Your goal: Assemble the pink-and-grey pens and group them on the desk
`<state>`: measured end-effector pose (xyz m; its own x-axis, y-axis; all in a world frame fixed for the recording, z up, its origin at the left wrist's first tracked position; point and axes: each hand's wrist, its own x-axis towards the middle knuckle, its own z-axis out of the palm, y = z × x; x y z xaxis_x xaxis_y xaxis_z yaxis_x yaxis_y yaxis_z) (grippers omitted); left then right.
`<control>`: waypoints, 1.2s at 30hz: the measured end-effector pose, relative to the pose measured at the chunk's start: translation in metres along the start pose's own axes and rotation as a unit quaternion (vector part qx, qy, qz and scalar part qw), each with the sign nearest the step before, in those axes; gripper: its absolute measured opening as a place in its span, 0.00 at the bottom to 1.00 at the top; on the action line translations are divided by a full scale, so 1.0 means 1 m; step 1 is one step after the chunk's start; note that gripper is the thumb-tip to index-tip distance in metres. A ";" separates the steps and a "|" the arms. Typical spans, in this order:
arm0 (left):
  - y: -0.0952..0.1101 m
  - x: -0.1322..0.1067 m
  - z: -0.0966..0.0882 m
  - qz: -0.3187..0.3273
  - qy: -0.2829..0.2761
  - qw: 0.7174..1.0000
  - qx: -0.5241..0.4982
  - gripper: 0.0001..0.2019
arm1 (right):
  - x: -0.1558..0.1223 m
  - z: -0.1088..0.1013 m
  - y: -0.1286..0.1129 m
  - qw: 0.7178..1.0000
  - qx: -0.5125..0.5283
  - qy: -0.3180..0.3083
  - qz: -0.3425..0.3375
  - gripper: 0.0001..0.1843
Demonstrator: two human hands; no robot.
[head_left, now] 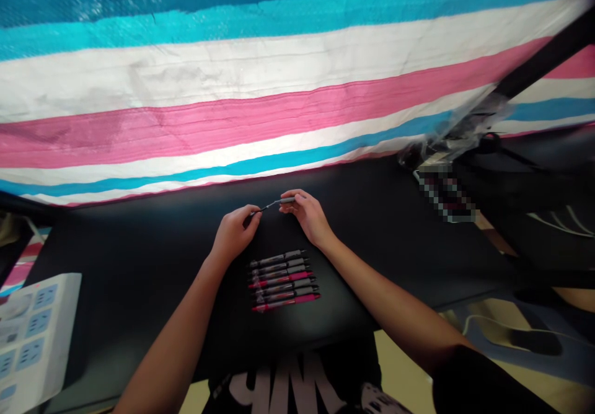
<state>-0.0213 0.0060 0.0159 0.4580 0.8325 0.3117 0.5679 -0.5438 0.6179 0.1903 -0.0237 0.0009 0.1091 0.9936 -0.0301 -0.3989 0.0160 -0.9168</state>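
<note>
My left hand [235, 235] pinches the dark end of a slim pen [273, 204] between thumb and fingers. The fingers of my right hand [310, 217] are closed around its thicker grey grip. A narrow shaft, perhaps the refill or tip, spans the gap between the hands; I cannot tell whether the parts are joined. Below the hands, several pens lie side by side in a row. Most have black and grey barrels, like the top pen [277, 258]. Two are pink-red: one midway [281, 279] and one nearest me [286, 303].
The black tabletop [153, 265] carries a white power strip [65, 333] at the left front. A phone-like, pixelated object [449, 196] lies at the right beside clear plastic bags [465, 129]. A striped tarp [232, 116] hangs along the back edge.
</note>
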 end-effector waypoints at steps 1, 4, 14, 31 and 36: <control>0.000 0.000 0.000 0.000 0.001 1.000 0.002 0.09 | 0.000 0.000 0.000 1.000 -0.003 -0.004 0.001 0.17; 0.000 0.000 0.000 -0.002 0.003 1.000 0.007 0.09 | -0.001 0.000 0.000 1.000 -0.010 -0.013 0.008 0.17; 0.002 0.000 0.000 -0.009 0.003 1.000 0.010 0.09 | -0.001 -0.001 0.001 1.000 -0.012 -0.024 0.008 0.16; 0.000 -0.001 0.001 0.026 -0.001 1.000 -0.013 0.09 | -0.001 -0.001 0.002 0.999 -0.016 -0.039 0.030 0.20; 0.000 -0.001 0.002 0.020 0.002 0.999 -0.026 0.08 | -0.001 0.001 0.002 0.998 -0.023 -0.045 0.030 0.24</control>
<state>-0.0202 0.0044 0.0141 0.4772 0.8102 0.3404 0.5122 -0.5712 0.6414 0.1888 -0.0245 -0.0005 0.0030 0.9986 -0.0520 -0.3605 -0.0475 -0.9316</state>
